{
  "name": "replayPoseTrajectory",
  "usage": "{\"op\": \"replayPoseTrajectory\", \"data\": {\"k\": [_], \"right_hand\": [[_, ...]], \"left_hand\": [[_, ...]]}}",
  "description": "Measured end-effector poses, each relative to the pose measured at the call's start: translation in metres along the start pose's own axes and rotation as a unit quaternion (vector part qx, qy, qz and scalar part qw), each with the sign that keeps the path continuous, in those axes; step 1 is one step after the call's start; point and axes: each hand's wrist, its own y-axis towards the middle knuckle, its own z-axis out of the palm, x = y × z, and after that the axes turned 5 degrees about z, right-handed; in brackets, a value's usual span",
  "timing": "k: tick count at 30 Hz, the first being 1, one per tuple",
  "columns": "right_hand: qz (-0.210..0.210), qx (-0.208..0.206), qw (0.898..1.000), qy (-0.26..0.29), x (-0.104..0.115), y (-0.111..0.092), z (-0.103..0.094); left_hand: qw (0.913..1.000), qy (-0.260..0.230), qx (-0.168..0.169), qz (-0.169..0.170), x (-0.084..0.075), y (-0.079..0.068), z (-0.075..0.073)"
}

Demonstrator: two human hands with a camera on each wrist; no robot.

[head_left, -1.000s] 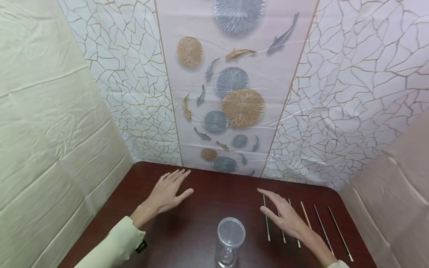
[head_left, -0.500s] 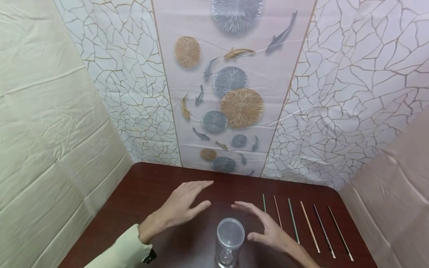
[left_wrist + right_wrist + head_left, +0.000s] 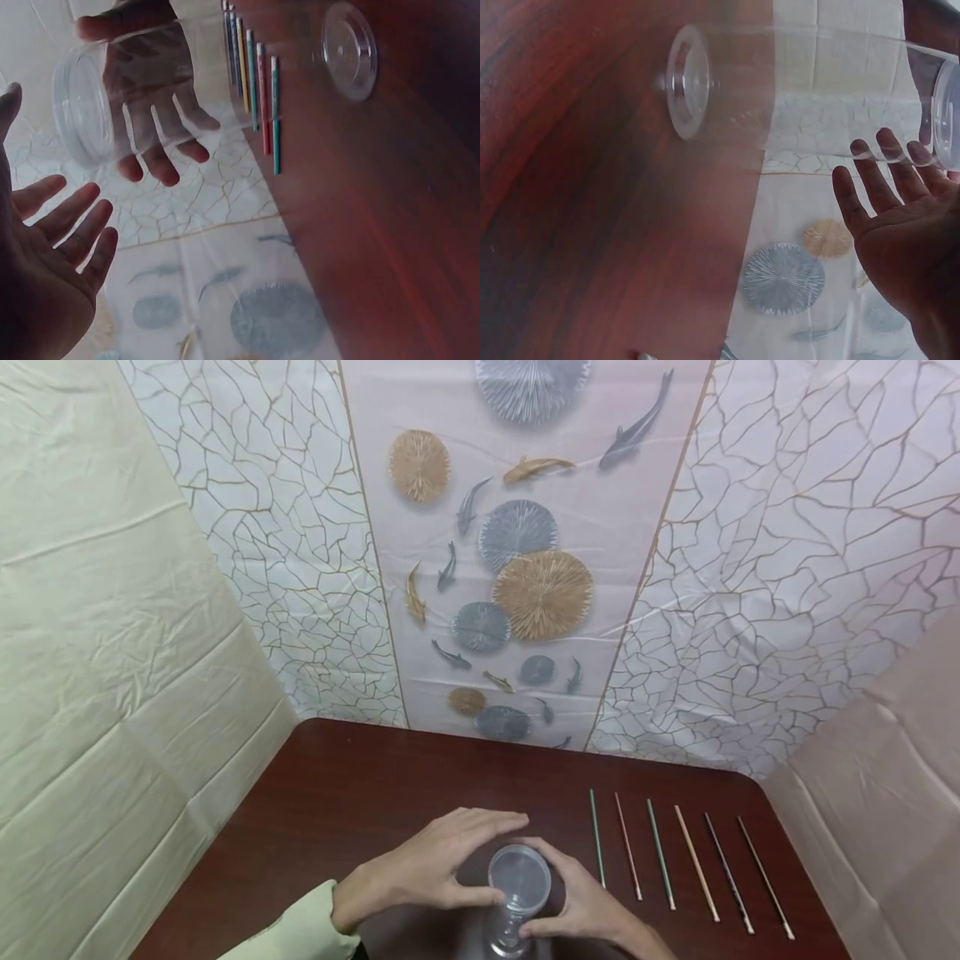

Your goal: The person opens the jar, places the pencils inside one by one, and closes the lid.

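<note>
A tall clear plastic jar (image 3: 519, 881) with a round translucent lid (image 3: 82, 109) stands upright on the dark red-brown table. My left hand (image 3: 438, 860) is on its left side, the thumb tip overlapping the lid's edge in the head view and the fingers reaching out beyond it. From the other side my right hand (image 3: 573, 893) curves about the upper jar, thumb in front and index finger behind. Its fingers (image 3: 157, 142) show spread and fairly straight through the clear wall in the left wrist view. In the right wrist view, right fingertips (image 3: 885, 146) overlap the jar near the lid.
Several slim sticks, among them a green stick (image 3: 596, 835) and a tan stick (image 3: 696, 860), lie side by side on the table's right. A patterned cloth (image 3: 517, 610) hangs behind the table (image 3: 360, 793), with plain cloth (image 3: 112, 693) at the left.
Both hands have come inward and toward the jar from the two sides of the table, and now frame its upper part. The jar and sticks have stayed in place.
</note>
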Motion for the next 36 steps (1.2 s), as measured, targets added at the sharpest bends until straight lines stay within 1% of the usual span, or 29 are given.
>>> {"op": "replayPoseTrajectory", "data": {"k": [3,6,9,11,16,17,21,23,24,28,33,36], "right_hand": [[0.006,-0.005,1.0,0.003,-0.002,-0.002,0.005],[0.01,-0.005,1.0,0.022,-0.003,-0.003,0.01],[0.012,-0.006,0.999,0.039,-0.005,-0.005,0.014],[0.011,-0.009,0.999,0.041,-0.006,-0.006,0.016],[0.01,-0.02,0.999,0.043,-0.008,-0.008,0.019],[0.015,-0.023,0.999,0.044,-0.008,-0.009,0.02],[0.024,-0.035,0.999,0.031,-0.006,-0.011,0.021],[0.035,-0.038,0.998,0.034,-0.005,-0.012,0.023],[0.033,-0.038,0.998,0.033,-0.005,-0.012,0.023],[0.045,-0.038,0.997,0.046,-0.003,-0.011,0.023],[0.043,-0.042,0.997,0.043,-0.004,-0.013,0.024],[0.034,-0.044,0.998,0.041,-0.005,-0.013,0.026]], "left_hand": [[0.9998,-0.002,0.001,0.019,-0.001,0.001,0.007],[0.9994,-0.004,0.004,0.034,-0.002,0.0,0.014],[0.999,-0.013,0.003,0.043,-0.003,0.0,0.019],[0.9988,-0.022,0.002,0.045,-0.004,-0.001,0.022],[0.9982,-0.05,-0.003,0.032,-0.005,-0.002,0.025],[0.9981,-0.053,-0.005,0.03,-0.005,-0.003,0.025],[0.9989,-0.04,-0.011,0.024,-0.006,-0.003,0.026],[0.9992,-0.035,-0.011,0.017,-0.007,-0.004,0.026],[0.9993,-0.032,-0.011,0.013,-0.008,-0.004,0.026],[0.9995,-0.032,-0.008,-0.001,-0.01,-0.005,0.026],[0.9997,-0.015,-0.018,-0.002,-0.012,-0.005,0.027],[0.9995,-0.006,-0.03,-0.012,-0.015,-0.006,0.028]]}}
